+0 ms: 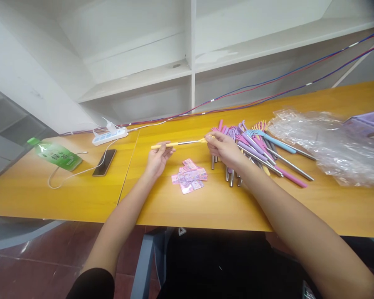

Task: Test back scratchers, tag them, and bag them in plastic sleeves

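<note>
Bottle (57,155) left of phone (104,162), cards (190,176) between phone and back scratchers (255,145), bags (327,145) right

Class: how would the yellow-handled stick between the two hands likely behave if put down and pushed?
The yellow-handled stick would probably stay stiff, since its metal shaft looks straight. Its slim, seemingly round handle might let it roll. The shaft's smooth shine suggests it could be slippery.

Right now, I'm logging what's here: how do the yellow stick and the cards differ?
The yellow stick is long and thin; the cards are flat.
The yellow stick has a shiny metal shaft; the cards are printed, mostly pink and purple.
The left hand and right hand hold the yellow stick; the cards lie overlapping on the table.
</note>
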Tool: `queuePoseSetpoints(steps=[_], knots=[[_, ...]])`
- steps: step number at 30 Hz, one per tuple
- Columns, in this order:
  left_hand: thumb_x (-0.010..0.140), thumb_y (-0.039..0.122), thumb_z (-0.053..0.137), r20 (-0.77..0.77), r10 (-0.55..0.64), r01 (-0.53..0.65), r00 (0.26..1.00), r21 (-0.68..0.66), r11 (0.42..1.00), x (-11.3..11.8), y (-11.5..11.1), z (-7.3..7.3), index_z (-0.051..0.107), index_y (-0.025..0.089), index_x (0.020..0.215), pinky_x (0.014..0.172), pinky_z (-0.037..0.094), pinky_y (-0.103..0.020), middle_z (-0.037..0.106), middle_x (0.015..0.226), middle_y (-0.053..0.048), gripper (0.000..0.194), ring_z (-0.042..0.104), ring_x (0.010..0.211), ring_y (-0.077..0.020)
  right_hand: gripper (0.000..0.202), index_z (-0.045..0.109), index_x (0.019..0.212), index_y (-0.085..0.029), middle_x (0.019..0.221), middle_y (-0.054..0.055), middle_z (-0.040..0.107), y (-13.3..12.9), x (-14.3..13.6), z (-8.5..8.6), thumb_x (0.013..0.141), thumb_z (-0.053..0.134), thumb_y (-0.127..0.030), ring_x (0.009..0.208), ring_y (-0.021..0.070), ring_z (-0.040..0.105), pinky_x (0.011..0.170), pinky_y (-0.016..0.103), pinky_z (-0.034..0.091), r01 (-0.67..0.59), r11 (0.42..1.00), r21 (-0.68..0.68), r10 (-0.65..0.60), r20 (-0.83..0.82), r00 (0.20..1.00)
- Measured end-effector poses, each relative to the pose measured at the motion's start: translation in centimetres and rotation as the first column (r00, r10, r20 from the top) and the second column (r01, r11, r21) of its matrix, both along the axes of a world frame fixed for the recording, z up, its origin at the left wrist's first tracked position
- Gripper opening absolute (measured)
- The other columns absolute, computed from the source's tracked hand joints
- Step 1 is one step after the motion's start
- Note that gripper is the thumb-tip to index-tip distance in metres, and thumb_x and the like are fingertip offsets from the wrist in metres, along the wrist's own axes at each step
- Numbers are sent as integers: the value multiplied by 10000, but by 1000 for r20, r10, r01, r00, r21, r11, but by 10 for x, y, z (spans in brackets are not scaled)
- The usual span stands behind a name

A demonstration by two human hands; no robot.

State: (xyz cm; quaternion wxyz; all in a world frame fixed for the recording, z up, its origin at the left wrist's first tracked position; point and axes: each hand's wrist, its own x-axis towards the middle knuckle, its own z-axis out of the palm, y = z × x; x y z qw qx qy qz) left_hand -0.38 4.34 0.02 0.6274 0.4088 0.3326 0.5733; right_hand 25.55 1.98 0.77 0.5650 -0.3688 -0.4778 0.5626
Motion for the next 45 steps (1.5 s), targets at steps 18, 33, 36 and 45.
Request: queuePoseSetpoints(steps=[18, 33, 36, 45], knots=[[924, 251, 808, 182, 577, -580, 796, -44, 814, -90, 62, 36, 650, 137, 837, 621, 465, -164, 639, 662, 44, 213, 598, 581, -39, 387, 380, 684, -199, 655, -104, 113, 14, 163, 35, 1018, 374, -4, 474, 46, 71, 398, 141, 102, 744, 546, -384, -809, -471, 351], [870, 402, 851, 202, 594, -610, 779, 20, 793, -91, 54, 28, 619, 170, 863, 635, 453, -167, 664, 729, 47, 328, 614, 625, -37, 203, 475, 779, -227, 624, -84, 237, 16, 156, 15, 897, 374, -97, 471, 81, 137, 495, 287, 41, 864, 433, -256, -897, -215, 386], [875, 386, 850, 212, 589, -605, 780, 11, 796, -91, 54, 27, 621, 170, 881, 631, 453, -164, 685, 764, 39, 315, 615, 628, -35, 183, 432, 771, -248, 606, -86, 235, 20, 157, 11, 881, 395, -105, 472, 88, 140, 532, 329, 51, 869, 438, -230, -898, -148, 413], [905, 396, 823, 202, 574, -583, 794, -16, 812, -93, 58, 23, 627, 189, 901, 672, 483, -164, 720, 805, 23, 286, 658, 677, -47, 184, 413, 810, -260, 595, -80, 232, 21, 166, 14, 878, 360, -97, 465, 98, 163, 553, 353, 67, 898, 384, -215, -923, -93, 373]])
